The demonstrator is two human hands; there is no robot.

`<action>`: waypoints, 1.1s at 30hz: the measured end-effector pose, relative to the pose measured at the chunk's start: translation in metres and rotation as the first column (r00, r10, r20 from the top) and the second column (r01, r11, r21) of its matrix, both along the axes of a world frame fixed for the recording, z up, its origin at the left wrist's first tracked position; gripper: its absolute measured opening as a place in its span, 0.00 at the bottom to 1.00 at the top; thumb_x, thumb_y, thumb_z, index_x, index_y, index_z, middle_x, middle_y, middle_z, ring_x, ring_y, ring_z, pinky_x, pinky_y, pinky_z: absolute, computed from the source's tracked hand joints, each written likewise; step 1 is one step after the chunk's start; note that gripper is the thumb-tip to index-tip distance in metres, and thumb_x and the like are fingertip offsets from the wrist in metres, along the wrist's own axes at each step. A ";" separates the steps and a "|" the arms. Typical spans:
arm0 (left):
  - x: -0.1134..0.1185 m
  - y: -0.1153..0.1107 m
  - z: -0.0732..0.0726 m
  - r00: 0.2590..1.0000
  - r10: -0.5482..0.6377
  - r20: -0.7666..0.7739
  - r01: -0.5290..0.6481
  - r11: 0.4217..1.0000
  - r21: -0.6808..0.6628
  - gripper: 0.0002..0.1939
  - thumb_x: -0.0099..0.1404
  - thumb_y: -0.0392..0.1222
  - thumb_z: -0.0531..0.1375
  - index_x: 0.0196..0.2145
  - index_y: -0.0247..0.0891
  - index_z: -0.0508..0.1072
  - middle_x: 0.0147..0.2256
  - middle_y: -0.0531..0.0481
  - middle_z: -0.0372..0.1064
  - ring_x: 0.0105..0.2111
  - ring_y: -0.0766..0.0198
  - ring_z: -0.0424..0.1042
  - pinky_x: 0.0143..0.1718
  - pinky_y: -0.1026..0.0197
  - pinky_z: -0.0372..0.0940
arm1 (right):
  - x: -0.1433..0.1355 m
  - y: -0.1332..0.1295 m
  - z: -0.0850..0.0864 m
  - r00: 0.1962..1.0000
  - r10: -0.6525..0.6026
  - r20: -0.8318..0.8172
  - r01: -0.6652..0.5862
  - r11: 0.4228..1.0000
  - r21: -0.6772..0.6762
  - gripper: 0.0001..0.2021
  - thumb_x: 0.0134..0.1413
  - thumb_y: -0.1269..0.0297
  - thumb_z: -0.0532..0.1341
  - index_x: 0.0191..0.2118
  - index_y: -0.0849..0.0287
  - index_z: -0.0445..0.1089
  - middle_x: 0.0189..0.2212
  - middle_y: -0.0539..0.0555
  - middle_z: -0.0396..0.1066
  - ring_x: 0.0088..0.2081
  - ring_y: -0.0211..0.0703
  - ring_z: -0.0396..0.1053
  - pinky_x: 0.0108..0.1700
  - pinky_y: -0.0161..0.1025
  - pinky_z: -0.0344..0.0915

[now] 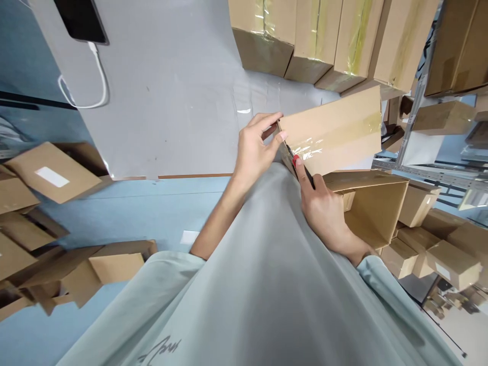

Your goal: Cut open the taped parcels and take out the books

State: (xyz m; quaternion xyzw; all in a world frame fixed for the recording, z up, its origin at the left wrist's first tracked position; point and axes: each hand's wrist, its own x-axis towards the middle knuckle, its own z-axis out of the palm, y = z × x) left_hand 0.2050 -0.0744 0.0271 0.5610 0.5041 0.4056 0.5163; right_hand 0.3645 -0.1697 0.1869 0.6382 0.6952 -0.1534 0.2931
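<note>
A closed cardboard box (335, 127) with clear tape along its top lies at the table's near edge, slightly turned. My left hand (259, 145) has its thumb and fingers pinched on the box's left end, at the upper corner. In my right hand (322, 203) is a black and red utility knife (296, 160), the index finger stretched along it. The knife's tip meets the box's left end edge, just below my left thumb. How far the blade goes in cannot be made out.
Several taped boxes (312, 40) stand in a row at the table's back right. A phone (82, 20) with a white cable lies on the grey table (171, 101). An open box (377, 208) is right of my right hand; more boxes (57, 173) lie at the left.
</note>
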 end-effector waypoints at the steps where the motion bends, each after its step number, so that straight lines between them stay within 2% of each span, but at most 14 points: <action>1: 0.001 -0.001 0.000 1.000 0.005 -0.008 -0.005 1.000 0.000 0.32 0.75 0.71 0.68 0.64 0.48 0.83 0.63 0.40 0.80 0.65 0.47 0.80 0.68 0.43 0.78 | -0.003 -0.003 0.002 1.000 0.019 0.018 -0.019 1.000 -0.008 0.40 0.76 0.73 0.56 0.87 0.48 0.52 0.47 0.59 0.76 0.29 0.39 0.70 0.32 0.34 0.69; 5: 0.004 -0.007 0.004 1.000 0.016 -0.019 -0.016 1.000 -0.009 0.28 0.77 0.67 0.68 0.64 0.49 0.84 0.62 0.42 0.81 0.64 0.46 0.81 0.67 0.42 0.79 | -0.007 -0.010 0.007 0.997 0.050 0.060 -0.049 0.999 -0.016 0.41 0.72 0.75 0.57 0.86 0.46 0.55 0.42 0.56 0.75 0.26 0.37 0.68 0.28 0.33 0.67; 9: 0.007 -0.009 0.006 0.999 0.029 -0.027 -0.030 1.000 -0.009 0.28 0.79 0.67 0.66 0.64 0.46 0.83 0.63 0.42 0.80 0.64 0.48 0.81 0.67 0.45 0.79 | -0.015 -0.012 0.004 0.996 0.052 0.073 -0.055 0.998 0.035 0.41 0.72 0.73 0.57 0.86 0.47 0.54 0.43 0.58 0.76 0.25 0.37 0.66 0.26 0.33 0.66; 15: 0.009 -0.011 0.002 0.999 0.038 -0.021 -0.038 0.999 -0.008 0.29 0.78 0.69 0.66 0.63 0.48 0.83 0.63 0.42 0.81 0.63 0.48 0.81 0.67 0.46 0.80 | -0.022 -0.018 0.004 0.994 0.044 0.104 -0.042 0.999 -0.023 0.41 0.71 0.73 0.59 0.86 0.48 0.57 0.42 0.58 0.76 0.25 0.38 0.69 0.27 0.34 0.67; 20: 0.007 -0.006 -0.004 0.999 0.045 -0.012 -0.045 0.999 0.005 0.31 0.78 0.70 0.65 0.65 0.48 0.81 0.66 0.41 0.79 0.64 0.47 0.81 0.67 0.45 0.79 | -0.025 -0.018 0.006 0.996 0.054 0.068 -0.050 0.997 -0.056 0.40 0.73 0.74 0.57 0.86 0.48 0.56 0.45 0.61 0.79 0.28 0.40 0.72 0.30 0.35 0.68; 23: 0.006 -0.002 -0.008 0.999 0.039 -0.020 -0.038 0.999 0.005 0.31 0.78 0.71 0.65 0.66 0.48 0.81 0.66 0.41 0.79 0.64 0.47 0.82 0.67 0.44 0.79 | -0.006 -0.027 0.020 1.000 0.021 0.024 -0.020 0.999 -0.029 0.37 0.76 0.72 0.57 0.85 0.47 0.58 0.44 0.58 0.80 0.28 0.41 0.72 0.30 0.35 0.65; 25: 0.006 -0.001 -0.011 0.999 0.037 -0.029 -0.036 0.999 0.007 0.31 0.78 0.71 0.66 0.66 0.49 0.81 0.66 0.41 0.80 0.64 0.47 0.82 0.68 0.44 0.79 | 0.027 -0.028 0.022 0.999 -0.049 -0.015 0.050 0.993 0.106 0.34 0.79 0.66 0.57 0.85 0.48 0.59 0.43 0.58 0.81 0.30 0.44 0.75 0.32 0.37 0.67; 26: 0.007 -0.001 -0.012 0.999 0.036 -0.033 -0.036 0.999 0.010 0.31 0.77 0.71 0.66 0.67 0.49 0.80 0.66 0.41 0.80 0.65 0.47 0.82 0.68 0.44 0.79 | 0.049 -0.024 0.018 0.993 -0.112 -0.029 0.115 0.967 0.229 0.33 0.80 0.61 0.58 0.84 0.50 0.59 0.44 0.59 0.82 0.33 0.47 0.78 0.34 0.38 0.69; 27: 0.007 -0.001 -0.013 0.999 0.039 -0.037 -0.039 0.999 0.015 0.32 0.77 0.71 0.66 0.67 0.49 0.80 0.67 0.41 0.79 0.65 0.47 0.81 0.68 0.43 0.78 | 0.074 -0.015 0.009 0.982 -0.184 -0.050 0.190 0.912 0.363 0.33 0.81 0.57 0.58 0.84 0.55 0.59 0.47 0.63 0.82 0.38 0.51 0.81 0.38 0.41 0.71; 29: 0.008 -0.003 -0.015 0.998 0.052 -0.041 -0.051 0.998 0.027 0.33 0.77 0.71 0.66 0.69 0.49 0.79 0.68 0.40 0.79 0.67 0.46 0.80 0.69 0.43 0.78 | 0.126 0.012 -0.020 0.941 -0.320 -0.114 0.323 0.736 0.595 0.30 0.81 0.54 0.56 0.79 0.61 0.64 0.55 0.68 0.82 0.47 0.58 0.84 0.46 0.48 0.75; 30: 0.009 -0.003 -0.016 0.997 0.057 -0.043 -0.056 0.998 0.031 0.34 0.77 0.71 0.66 0.69 0.49 0.78 0.69 0.40 0.78 0.68 0.45 0.79 0.69 0.43 0.77 | 0.150 0.028 -0.037 0.907 -0.394 -0.149 0.389 0.645 0.658 0.28 0.81 0.55 0.54 0.76 0.64 0.68 0.56 0.70 0.83 0.51 0.59 0.84 0.50 0.50 0.75; 32: 0.011 -0.004 -0.016 0.996 0.067 -0.051 -0.065 0.997 0.038 0.35 0.78 0.72 0.65 0.70 0.48 0.78 0.69 0.39 0.78 0.69 0.45 0.79 0.70 0.43 0.77 | 0.190 0.055 -0.070 0.830 -0.518 -0.205 0.508 0.552 0.661 0.27 0.81 0.57 0.52 0.71 0.70 0.72 0.53 0.71 0.83 0.55 0.57 0.85 0.52 0.52 0.74; 33: 0.012 -0.003 -0.016 0.996 0.071 -0.058 -0.068 0.997 0.042 0.35 0.78 0.72 0.64 0.70 0.47 0.78 0.69 0.38 0.78 0.69 0.45 0.79 0.70 0.43 0.76 | 0.203 0.064 -0.084 0.809 -0.526 -0.262 0.556 0.539 0.633 0.24 0.79 0.60 0.55 0.69 0.70 0.73 0.54 0.72 0.83 0.53 0.55 0.85 0.49 0.49 0.76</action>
